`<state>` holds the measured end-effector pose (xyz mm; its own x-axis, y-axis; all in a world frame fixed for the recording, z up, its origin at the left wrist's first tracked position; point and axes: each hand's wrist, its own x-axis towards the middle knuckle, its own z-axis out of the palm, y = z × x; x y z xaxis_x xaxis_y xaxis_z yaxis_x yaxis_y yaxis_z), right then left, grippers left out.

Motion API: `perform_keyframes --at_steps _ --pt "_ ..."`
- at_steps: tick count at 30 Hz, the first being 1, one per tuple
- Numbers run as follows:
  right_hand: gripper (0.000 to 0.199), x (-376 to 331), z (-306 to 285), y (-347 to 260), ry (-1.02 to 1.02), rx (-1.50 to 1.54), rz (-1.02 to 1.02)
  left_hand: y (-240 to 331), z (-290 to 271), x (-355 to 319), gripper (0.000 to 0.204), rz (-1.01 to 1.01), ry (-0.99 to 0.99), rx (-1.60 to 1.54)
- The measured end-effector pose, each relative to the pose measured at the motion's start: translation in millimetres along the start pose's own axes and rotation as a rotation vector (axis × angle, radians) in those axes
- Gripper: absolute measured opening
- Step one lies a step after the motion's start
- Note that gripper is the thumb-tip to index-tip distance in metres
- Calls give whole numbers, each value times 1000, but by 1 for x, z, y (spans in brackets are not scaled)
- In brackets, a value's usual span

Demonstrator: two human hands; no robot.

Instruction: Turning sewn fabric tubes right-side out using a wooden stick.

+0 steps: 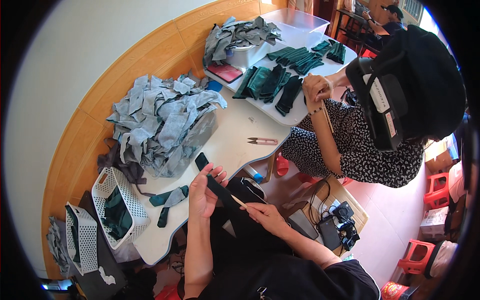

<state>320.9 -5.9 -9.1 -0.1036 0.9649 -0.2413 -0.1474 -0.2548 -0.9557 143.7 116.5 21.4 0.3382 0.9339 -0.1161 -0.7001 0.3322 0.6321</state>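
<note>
item, one green cloth strip: dark, narrow, held aloft just off the near edge of the desk, between both hands. left hand: grip closed on the strip between thumb and fingers. right hand: grip pinching one wooden stick, pale, pointed, tip at the strip; whether inside or against it, cannot tell.

on the desk, near the left hand: small green and grey cloth pieces. farther across: one pair of snips, pinkish handle, lying flat. on the wall side: one large heap of grey cloth strips.

at the left end: two white baskets, perforated, green cloth inside.

adjoining, one second desk: rows of dark green strips; one white tub, piled with grey cloth; one clear bin.

beside it, one person: patterned clothing, black cap, hands together.

on the right-hand side: red stools.
</note>
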Motion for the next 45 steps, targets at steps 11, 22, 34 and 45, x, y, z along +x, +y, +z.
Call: perform_keyframes --at_steps 11,22,34,45 --pt "28 -9 9 16 -64 386 95 -19 6 -2 25 59 141 -4" --pt "23 -12 21 28 -393 930 140 -31 31 -21 30 82 49 -122" --pt "22 -13 27 20 -301 794 184 -27 38 -16 33 157 288 -175" --pt "24 -16 31 19 -181 683 22 -25 39 -22 20 94 106 46"
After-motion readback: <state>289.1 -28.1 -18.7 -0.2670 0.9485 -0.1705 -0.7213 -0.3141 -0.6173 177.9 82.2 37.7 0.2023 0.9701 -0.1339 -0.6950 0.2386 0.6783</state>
